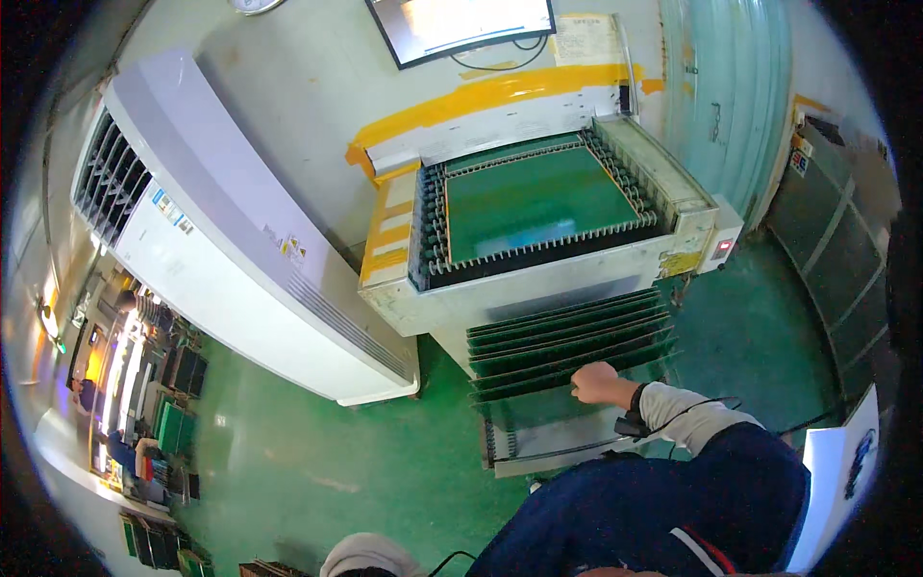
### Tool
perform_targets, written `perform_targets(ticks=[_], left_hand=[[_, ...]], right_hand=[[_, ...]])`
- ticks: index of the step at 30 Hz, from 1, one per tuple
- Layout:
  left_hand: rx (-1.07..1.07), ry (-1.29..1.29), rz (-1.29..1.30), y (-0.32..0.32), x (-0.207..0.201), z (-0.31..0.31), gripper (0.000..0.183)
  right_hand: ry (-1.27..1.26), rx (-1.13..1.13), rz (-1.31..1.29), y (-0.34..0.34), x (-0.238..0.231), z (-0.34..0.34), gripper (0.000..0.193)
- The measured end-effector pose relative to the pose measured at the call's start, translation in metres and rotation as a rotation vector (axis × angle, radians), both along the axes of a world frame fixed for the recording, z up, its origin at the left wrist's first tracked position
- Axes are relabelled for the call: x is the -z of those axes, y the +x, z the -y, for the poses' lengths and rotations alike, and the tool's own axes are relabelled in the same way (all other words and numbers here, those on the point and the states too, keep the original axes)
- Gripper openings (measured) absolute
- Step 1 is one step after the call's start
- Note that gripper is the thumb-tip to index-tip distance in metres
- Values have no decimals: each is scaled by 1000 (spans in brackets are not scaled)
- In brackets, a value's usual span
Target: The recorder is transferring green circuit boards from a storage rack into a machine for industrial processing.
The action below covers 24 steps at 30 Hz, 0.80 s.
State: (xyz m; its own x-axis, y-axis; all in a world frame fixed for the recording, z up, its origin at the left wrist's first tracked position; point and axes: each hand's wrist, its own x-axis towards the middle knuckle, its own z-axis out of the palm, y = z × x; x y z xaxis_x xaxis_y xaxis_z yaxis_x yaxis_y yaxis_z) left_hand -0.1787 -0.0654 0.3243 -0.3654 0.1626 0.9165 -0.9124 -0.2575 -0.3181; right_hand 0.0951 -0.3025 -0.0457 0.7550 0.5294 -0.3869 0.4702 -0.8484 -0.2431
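Observation:
My right hand (598, 384) is closed, its fingers at the upper edge of the nearest green panel (534, 408). That panel stands in a low rack (553, 462) in front of me, with several more thin dark green panels (567, 332) upright behind it. The fingertips are partly hidden, and a dark band circles the wrist. Of my left arm only a pale sleeve (370, 553) shows at the lower edge; the hand is out of view. Beyond the rack, a larger green panel (534, 207) lies flat on the rollers of a conveyor machine (538, 298).
A tall white air conditioner (260, 240) leans across the left of the view. A screen (466, 24) hangs above the machine. Dark panelled boards (827, 250) stand at the right, near a white board (836, 481). People work at a bench (120, 385) far left.

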Motion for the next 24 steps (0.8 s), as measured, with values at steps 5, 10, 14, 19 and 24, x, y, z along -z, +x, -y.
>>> perform_targets(ticks=[5,10,14,19,24], left_hand=[[10,-6,33,-5,0,1,11],[14,-21,69,-12,1,-1,13],[12,-26,93,-20,0,-1,15],[21,-44,127,-25,2,-3,18],[44,-69,167,-32,2,-2,21]], right_hand=[[-4,0,25,-1,0,0,30],[3,9,57,-4,-9,-2,33],[-40,-6,25,-3,-7,-5,32],[-37,14,28,-4,-1,-2,31],[-16,-11,57,-4,1,-1,32]])
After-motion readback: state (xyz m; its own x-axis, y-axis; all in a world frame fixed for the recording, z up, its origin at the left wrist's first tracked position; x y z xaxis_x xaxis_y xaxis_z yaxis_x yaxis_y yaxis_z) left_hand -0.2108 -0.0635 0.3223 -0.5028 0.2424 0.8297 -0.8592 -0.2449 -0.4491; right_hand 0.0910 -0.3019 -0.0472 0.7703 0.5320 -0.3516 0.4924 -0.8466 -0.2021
